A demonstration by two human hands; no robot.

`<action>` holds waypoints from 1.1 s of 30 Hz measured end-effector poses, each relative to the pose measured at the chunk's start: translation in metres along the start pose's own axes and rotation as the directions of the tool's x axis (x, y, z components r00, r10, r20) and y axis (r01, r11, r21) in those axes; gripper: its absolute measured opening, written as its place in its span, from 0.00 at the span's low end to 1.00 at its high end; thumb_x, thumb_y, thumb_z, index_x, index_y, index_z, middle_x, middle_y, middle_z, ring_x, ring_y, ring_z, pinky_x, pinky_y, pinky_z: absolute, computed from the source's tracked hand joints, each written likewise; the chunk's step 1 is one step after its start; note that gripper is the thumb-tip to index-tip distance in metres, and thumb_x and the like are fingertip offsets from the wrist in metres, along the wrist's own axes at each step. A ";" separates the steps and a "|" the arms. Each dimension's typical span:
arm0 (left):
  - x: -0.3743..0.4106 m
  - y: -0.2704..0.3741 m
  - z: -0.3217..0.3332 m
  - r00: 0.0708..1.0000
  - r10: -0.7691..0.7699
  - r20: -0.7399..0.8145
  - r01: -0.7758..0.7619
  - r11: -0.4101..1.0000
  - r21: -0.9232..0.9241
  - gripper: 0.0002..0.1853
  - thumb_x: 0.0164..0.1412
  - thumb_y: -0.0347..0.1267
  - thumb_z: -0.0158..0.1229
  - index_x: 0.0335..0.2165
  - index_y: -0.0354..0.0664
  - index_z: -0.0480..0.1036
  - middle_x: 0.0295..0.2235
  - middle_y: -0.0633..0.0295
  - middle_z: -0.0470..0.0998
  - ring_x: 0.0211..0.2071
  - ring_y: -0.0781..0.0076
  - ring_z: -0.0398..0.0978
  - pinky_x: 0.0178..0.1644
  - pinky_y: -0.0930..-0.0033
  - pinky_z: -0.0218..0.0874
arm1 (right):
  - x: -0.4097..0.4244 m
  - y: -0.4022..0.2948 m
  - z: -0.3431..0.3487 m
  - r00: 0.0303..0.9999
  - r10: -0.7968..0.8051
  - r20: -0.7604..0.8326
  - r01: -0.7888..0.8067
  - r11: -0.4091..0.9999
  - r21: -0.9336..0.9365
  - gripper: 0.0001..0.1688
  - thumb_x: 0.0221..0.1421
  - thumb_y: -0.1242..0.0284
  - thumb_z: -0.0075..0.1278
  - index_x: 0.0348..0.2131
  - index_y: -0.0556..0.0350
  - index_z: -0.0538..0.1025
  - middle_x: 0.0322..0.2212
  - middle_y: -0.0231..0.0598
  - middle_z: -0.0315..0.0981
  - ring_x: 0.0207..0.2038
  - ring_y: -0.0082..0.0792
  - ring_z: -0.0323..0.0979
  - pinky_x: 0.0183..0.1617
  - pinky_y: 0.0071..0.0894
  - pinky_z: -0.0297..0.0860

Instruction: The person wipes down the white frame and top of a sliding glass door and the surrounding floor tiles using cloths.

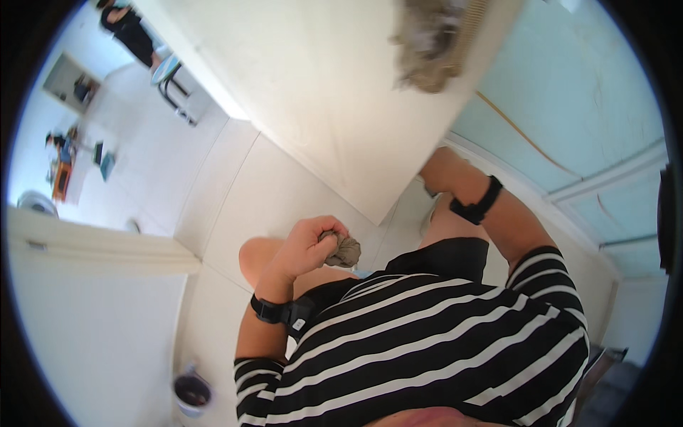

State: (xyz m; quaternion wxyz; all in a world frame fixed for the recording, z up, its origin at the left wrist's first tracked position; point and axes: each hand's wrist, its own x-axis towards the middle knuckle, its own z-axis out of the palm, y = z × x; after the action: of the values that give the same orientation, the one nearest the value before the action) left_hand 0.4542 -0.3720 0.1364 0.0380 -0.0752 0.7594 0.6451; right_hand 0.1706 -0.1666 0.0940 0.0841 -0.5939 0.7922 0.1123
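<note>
My left hand (314,244) is closed around a crumpled brown-grey cloth (343,252), held above my lap. To its upper right stands a white door panel (320,107), its lower corner pointing towards me. My right hand (438,169) reaches to the edge of this panel. Its fingers are hidden behind the panel, so what they touch cannot be seen. A black strap sits on each of my forearms. Higher on the panel hangs a blurred brown fabric item (435,48).
Pale blue glazed panels (555,96) stand at the right. A small bucket (192,394) sits on the tiled floor at lower left, beside a white panel (96,331). Through the doorway are a stool (166,69), a person in black (128,32) and a dustpan (106,164).
</note>
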 end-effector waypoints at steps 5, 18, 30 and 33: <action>-0.001 -0.004 0.013 0.995 -0.095 -0.032 0.100 0.919 0.380 0.09 0.48 0.29 0.47 0.26 0.36 0.72 0.16 0.57 0.71 0.18 0.69 0.67 0.25 0.70 0.60 | -0.006 -0.058 -0.037 0.988 0.110 0.109 -0.130 0.971 0.200 0.06 0.40 0.76 0.50 0.21 0.57 0.79 0.24 0.44 0.75 0.30 0.44 0.74 0.32 0.40 0.70; -0.048 -0.031 0.037 0.987 -0.149 0.056 0.104 0.870 0.482 0.16 0.48 0.37 0.56 0.36 0.41 0.75 0.22 0.54 0.75 0.25 0.59 0.73 0.31 0.63 0.64 | -0.006 -0.113 -0.001 0.981 -0.181 0.065 0.163 0.962 0.221 0.07 0.34 0.78 0.54 0.23 0.57 0.78 0.25 0.45 0.76 0.29 0.44 0.75 0.29 0.41 0.70; -0.079 -0.060 0.015 0.941 -0.278 -0.190 0.335 0.705 0.625 0.19 0.47 0.35 0.53 0.42 0.48 0.71 0.29 0.54 0.77 0.31 0.52 0.74 0.37 0.59 0.65 | 0.008 -0.077 0.009 0.975 -0.183 0.123 0.132 0.931 0.339 0.11 0.38 0.75 0.47 0.28 0.56 0.76 0.26 0.46 0.74 0.31 0.49 0.72 0.33 0.43 0.68; -0.081 -0.054 0.009 0.893 -0.339 -0.295 0.449 0.639 0.625 0.18 0.48 0.35 0.54 0.40 0.40 0.73 0.29 0.52 0.76 0.31 0.57 0.74 0.37 0.64 0.65 | 0.009 -0.064 0.010 0.983 -0.152 0.107 0.093 0.902 0.421 0.13 0.39 0.74 0.46 0.30 0.55 0.75 0.27 0.46 0.73 0.32 0.49 0.72 0.35 0.43 0.67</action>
State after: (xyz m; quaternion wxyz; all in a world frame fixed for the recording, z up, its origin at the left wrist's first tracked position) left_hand 0.5431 -0.3662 0.0945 0.1453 -0.2684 0.9067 0.2911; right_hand 0.2294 -0.1889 0.0768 0.2693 -0.6021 0.7513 -0.0230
